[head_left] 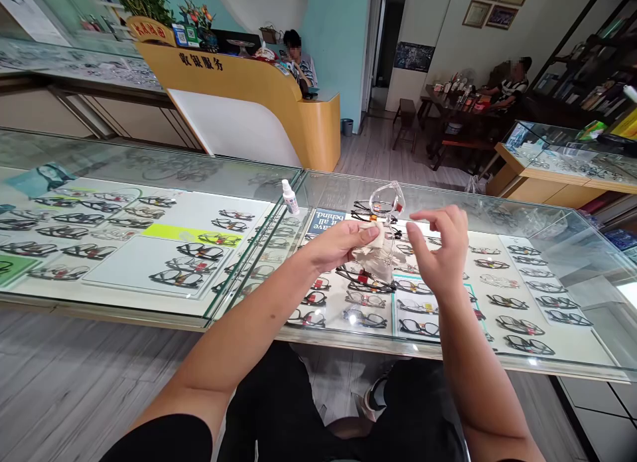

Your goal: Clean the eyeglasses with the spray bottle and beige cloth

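My left hand (pixel 338 243) is closed, its thumb pressing on a pale cleaning cloth (pixel 372 249) with clear-framed eyeglasses (pixel 399 200) in the same grip. One rim of the eyeglasses sticks up above the cloth; the rest is partly hidden. To the right, my right hand (pixel 442 249) is raised with thumb and fingers apart, close to the eyeglasses but holding nothing. Both hands are over a glass display case (pixel 587 346). Dark-framed glasses (pixel 365 277) show below the left hand. A small white spray bottle (pixel 289 198) stands on the glass top, left of the hands.
Rows of eyeglasses (pixel 520 326) lie inside the case. Another glass case section (pixel 134 303) adjoins on the left. Beyond is a yellow counter (pixel 239 90) with a person (pixel 298 60) behind it. Another person (pixel 512 83) sits at a dark table at the back right.
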`<act>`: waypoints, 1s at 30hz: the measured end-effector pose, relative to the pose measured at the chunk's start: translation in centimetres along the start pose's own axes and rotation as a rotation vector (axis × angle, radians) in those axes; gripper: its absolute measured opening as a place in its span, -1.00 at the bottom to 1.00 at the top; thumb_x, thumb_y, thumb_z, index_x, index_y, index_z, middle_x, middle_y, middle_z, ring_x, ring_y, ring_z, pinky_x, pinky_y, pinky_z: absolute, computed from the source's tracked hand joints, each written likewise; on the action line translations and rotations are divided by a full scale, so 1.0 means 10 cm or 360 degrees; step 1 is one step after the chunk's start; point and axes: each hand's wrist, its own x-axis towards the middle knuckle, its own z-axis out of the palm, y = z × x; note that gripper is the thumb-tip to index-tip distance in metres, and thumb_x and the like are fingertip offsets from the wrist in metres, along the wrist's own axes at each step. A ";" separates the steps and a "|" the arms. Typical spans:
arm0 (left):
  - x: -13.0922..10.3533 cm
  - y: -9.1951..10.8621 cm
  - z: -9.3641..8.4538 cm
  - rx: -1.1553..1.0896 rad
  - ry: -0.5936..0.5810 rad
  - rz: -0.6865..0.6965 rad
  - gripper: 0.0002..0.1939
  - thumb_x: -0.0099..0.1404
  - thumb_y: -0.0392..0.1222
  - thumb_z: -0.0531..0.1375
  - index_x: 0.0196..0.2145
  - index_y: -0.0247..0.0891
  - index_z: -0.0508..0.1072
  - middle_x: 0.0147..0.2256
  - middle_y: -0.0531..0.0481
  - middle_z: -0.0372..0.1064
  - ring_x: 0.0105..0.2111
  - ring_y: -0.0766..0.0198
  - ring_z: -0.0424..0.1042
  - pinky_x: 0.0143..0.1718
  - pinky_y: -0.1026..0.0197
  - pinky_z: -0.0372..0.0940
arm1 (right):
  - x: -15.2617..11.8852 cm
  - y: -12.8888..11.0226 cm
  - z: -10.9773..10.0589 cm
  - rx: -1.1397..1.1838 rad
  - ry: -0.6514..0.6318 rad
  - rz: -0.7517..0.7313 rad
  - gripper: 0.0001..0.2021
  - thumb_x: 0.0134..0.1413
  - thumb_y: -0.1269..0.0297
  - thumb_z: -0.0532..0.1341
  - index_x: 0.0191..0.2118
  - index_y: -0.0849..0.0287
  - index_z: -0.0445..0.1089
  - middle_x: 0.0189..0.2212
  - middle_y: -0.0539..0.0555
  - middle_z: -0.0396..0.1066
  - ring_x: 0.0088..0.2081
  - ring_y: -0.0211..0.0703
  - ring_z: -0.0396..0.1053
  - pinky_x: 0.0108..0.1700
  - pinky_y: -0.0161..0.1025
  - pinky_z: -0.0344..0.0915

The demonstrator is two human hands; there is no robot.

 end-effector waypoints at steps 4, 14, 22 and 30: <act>-0.03 0.01 0.02 0.0080 -0.0062 0.0061 -0.40 0.16 0.30 0.53 -0.22 -0.35 0.61 -0.33 -0.11 0.53 -0.39 0.28 0.48 -0.34 0.22 0.31 | 0.00 -0.04 0.06 0.0858 -0.0348 0.0652 -0.72 0.33 -0.06 0.34 -0.24 -0.02 0.68 -0.28 0.06 0.51 -0.18 -0.03 0.38 -0.02 -0.03 0.31; -0.04 -0.05 0.07 0.0269 0.0018 0.0024 -0.34 0.17 0.37 0.49 -0.14 -0.32 0.59 -0.35 -0.01 0.43 -0.42 0.32 0.35 -0.38 0.23 0.16 | -0.06 -0.04 0.20 0.1490 -0.0565 0.1053 -0.71 0.06 -0.11 0.54 -0.25 -0.02 0.77 -0.32 0.04 0.46 -0.23 -0.09 0.33 -0.09 -0.09 0.29; 0.00 -0.13 0.05 0.0719 0.0361 0.0075 -0.28 0.17 0.54 0.38 -0.22 -0.23 0.42 -0.36 0.09 0.25 -0.37 0.30 0.20 -0.36 0.21 0.04 | -0.07 -0.05 0.20 0.1383 -0.0383 0.0889 -0.73 0.12 -0.09 0.52 -0.12 -0.13 0.78 -0.41 -0.01 0.20 -0.26 -0.10 0.17 -0.10 -0.08 0.22; -0.03 -0.11 0.10 0.0842 0.0417 0.0152 -0.24 0.17 0.60 0.33 -0.41 -0.16 0.18 -0.47 0.14 0.10 -0.46 0.33 0.06 -0.39 0.21 -0.08 | -0.07 -0.06 0.19 0.1356 -0.0354 0.0863 -0.75 0.14 -0.07 0.50 -0.13 -0.12 0.78 -0.41 0.00 0.22 -0.24 -0.07 0.18 -0.07 -0.06 0.23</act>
